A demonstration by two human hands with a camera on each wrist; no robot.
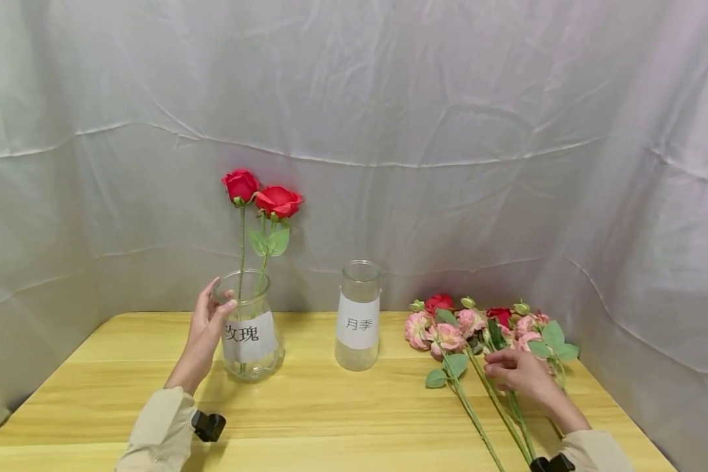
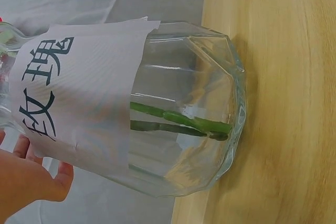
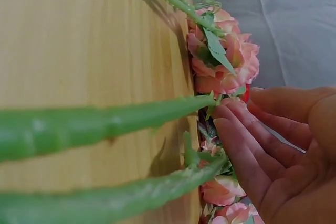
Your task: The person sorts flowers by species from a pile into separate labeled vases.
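On the left, a wide glass vase point(image 1: 271, 359) with a white paper label stands upright on the table. Two red roses point(image 1: 278, 201) rise from it, and their green stem ends point(image 2: 205, 127) show through the glass near its base. My left hand point(image 1: 205, 331) grips the vase at its neck, thumb in front and fingers round the left side. On the right, my right hand point(image 1: 522, 375) reaches over a pile of flowers, fingers extended and slightly bent beside the green stems point(image 3: 105, 127). Pink blooms point(image 3: 228, 56) lie just past its fingertips, with nothing gripped.
A narrower labelled glass vase point(image 1: 358, 357) stands mid-table, between the hands. The flower pile also contains red blooms point(image 1: 439, 303), green buds point(image 1: 521, 307) and leaves point(image 1: 436, 378), with stems pointing toward the front edge. Grey cloth point(image 1: 354, 131) hangs behind the wooden table point(image 1: 330, 419).
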